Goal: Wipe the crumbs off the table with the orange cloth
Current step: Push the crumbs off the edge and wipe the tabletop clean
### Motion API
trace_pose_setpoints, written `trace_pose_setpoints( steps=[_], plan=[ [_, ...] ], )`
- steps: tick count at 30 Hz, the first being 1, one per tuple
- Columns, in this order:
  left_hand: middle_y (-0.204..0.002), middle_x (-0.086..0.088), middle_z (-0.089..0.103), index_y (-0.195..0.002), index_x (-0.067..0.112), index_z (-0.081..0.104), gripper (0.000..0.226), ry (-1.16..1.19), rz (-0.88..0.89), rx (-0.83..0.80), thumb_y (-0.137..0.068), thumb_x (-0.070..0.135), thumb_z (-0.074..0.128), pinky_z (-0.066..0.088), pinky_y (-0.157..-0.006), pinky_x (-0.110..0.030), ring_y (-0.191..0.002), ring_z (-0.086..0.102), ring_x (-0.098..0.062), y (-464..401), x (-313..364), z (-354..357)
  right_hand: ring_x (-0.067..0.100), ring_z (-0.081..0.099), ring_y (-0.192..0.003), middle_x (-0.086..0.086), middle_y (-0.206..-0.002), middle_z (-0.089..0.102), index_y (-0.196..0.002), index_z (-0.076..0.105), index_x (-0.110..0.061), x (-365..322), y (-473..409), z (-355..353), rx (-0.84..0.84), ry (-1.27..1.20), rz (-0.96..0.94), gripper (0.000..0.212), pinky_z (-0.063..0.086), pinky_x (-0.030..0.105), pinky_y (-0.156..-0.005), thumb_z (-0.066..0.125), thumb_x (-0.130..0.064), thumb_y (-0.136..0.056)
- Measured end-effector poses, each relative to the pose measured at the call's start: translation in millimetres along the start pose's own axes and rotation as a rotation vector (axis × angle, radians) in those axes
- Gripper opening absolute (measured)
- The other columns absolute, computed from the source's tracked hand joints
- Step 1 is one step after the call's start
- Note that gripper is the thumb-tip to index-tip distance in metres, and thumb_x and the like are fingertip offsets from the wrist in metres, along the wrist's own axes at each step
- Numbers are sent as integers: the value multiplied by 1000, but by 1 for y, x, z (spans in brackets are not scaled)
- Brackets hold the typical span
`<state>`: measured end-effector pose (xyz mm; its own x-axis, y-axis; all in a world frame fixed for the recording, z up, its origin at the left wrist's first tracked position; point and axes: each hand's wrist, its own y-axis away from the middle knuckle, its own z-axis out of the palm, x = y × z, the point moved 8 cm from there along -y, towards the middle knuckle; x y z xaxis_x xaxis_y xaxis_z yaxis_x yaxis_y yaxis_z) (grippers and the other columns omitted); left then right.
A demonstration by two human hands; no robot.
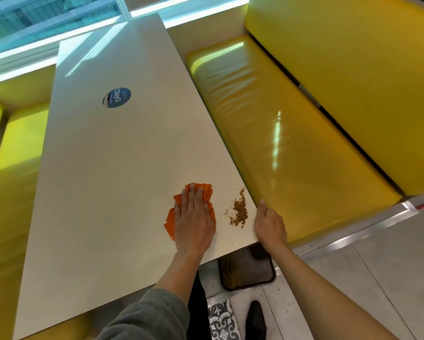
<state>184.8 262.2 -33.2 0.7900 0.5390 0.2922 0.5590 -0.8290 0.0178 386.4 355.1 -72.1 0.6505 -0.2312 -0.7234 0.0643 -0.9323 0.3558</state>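
Note:
The orange cloth [171,223] lies crumpled on the white table [103,168] near its front right corner. My left hand [193,219] presses flat on top of it, fingers together and pointing away. Just to the right sits a small pile of brown crumbs [239,212], apart from the cloth and close to the table's right edge. My right hand [269,224] is cupped at that edge beside the crumbs, thumb up against the rim, holding nothing that I can see.
A round blue sticker [116,97] is on the table's middle. Yellow padded benches [291,143] flank both sides; a few crumbs speckle the right seat and the floor. A dark tray [247,271] lies on the floor below the table corner.

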Motion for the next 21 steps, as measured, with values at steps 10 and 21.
trace_pose_setpoints(
  steps=[10, 21],
  plan=[
    [-170, 9, 7, -161, 32, 18, 56, 186, -35, -45, -107, 47, 12, 0, -128, -44, -157, -7, -12, 1, 16, 4, 36, 53, -113, 20, -127, 58, -126, 58, -6, 8, -4, 6, -130, -66, 99, 64, 39, 40, -89, 21, -52, -102],
    [-156, 4, 42, -144, 29, 47, 38, 321, -164, 200, -107, 28, 37, 32, -120, -43, -145, 33, -18, 15, -79, -54, 21, 45, -108, 1, -115, 55, -114, 56, -23, -80, 5, -12, 227, 207, -415, 23, 37, 42, -88, 40, -31, -99]
  ],
)
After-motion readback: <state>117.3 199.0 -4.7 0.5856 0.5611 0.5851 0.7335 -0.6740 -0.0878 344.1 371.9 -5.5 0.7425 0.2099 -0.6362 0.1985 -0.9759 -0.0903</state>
